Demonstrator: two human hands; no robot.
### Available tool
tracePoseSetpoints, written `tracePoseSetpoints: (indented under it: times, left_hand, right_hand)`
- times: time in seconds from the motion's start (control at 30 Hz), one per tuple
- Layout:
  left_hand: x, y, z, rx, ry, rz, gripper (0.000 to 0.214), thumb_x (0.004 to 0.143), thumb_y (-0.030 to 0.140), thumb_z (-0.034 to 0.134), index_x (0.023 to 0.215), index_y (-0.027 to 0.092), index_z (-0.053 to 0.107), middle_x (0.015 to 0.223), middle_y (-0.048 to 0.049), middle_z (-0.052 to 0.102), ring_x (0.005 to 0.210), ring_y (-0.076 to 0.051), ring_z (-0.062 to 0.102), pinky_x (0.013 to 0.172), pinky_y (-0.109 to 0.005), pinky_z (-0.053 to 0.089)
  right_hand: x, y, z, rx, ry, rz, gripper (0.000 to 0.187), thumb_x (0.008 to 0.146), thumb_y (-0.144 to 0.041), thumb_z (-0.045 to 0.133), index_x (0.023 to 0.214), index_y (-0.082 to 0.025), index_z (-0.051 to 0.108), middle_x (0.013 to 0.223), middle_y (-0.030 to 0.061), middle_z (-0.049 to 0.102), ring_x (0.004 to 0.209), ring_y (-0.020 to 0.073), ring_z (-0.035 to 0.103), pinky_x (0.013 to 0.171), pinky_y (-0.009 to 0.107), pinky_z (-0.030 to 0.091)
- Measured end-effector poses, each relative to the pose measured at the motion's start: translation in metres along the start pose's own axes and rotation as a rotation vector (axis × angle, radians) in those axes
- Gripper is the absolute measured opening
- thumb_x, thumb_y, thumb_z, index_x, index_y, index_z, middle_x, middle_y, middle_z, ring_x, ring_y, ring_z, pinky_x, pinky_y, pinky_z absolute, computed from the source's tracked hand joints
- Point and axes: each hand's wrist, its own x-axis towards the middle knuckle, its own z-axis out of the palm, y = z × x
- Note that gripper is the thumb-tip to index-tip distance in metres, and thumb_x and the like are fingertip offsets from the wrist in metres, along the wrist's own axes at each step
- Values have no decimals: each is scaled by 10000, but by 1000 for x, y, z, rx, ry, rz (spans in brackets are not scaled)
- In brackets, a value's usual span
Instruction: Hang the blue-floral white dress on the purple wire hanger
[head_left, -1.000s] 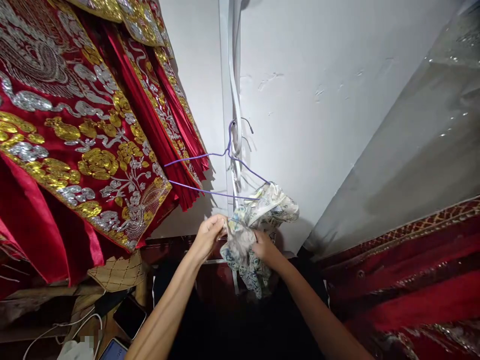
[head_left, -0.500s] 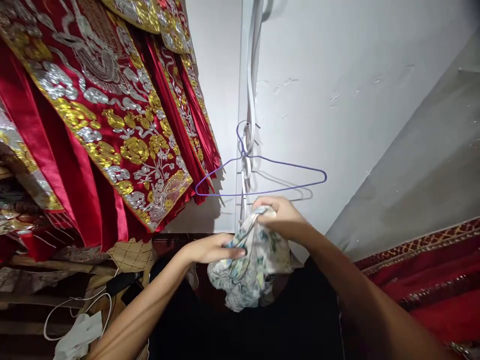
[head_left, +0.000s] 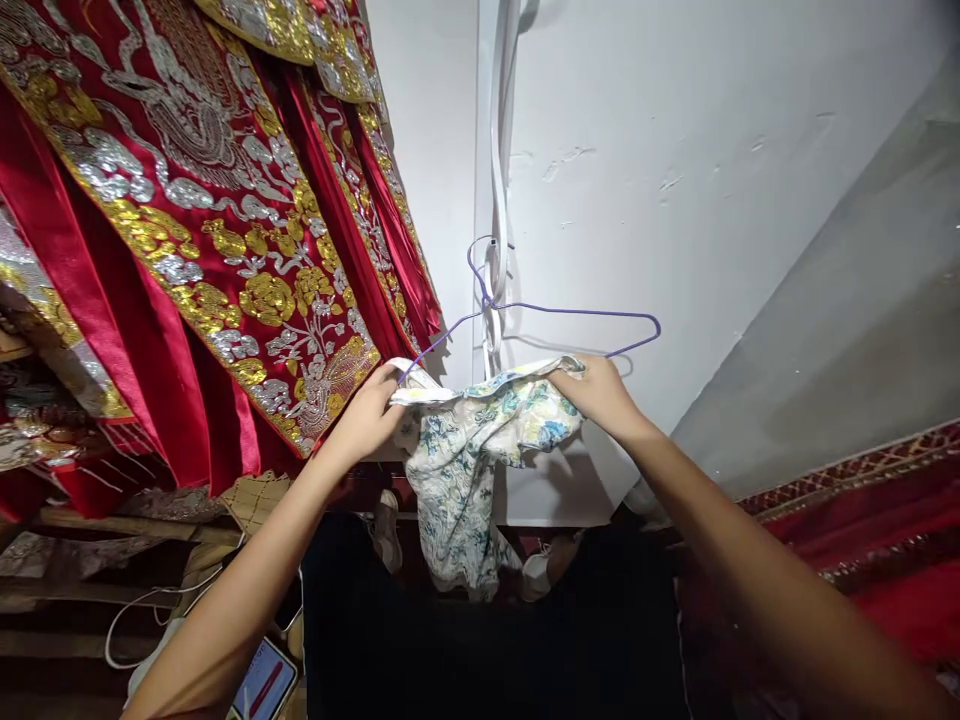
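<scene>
A white garment with a blue, green and yellow floral print hangs down from both my hands, its upper edge stretched between them. My left hand is closed on the left end of that edge, by the lower left corner of a purple wire hanger. The edge's left part lies around that corner. My right hand grips the right end, just below the hanger's right arm. The hanger hangs by its hook on a white fitting at the wall; its lower bar is mostly hidden behind the cloth.
Red costumes with gold and silver embroidery hang on the left. A white wall stands ahead, with white cable running down it. More red fabric lies at right. A phone with a lit screen is at lower left.
The bunched garment has been raised and spread out below the hanger. My hands have moved apart and up, and the garment's left edge now overlaps the hanger's left corner.
</scene>
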Motion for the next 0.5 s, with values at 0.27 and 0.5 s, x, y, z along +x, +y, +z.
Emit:
tracePoseSetpoints:
  times: [0.27, 0.5]
  left_hand:
    - [46, 5, -9, -429, 58, 35, 388, 803, 162, 479, 1146, 198, 656, 936, -32, 716, 852, -184, 649, 830, -302, 494]
    - [55, -3, -23, -417, -16, -21, 268, 797, 247, 591, 1016, 182, 731, 1024, -59, 716, 943, -229, 648, 869, -324, 488]
  right_hand:
    - [-13, 7, -4, 28, 29, -46, 470, 736, -271, 632, 1189, -155, 678, 847, 57, 714, 776, 210, 640, 696, 287, 471]
    - [19, 25, -70, -105, 146, 22, 511, 667, -353, 732, 1119, -114, 740, 728, 50, 678, 616, 172, 565, 562, 284, 393]
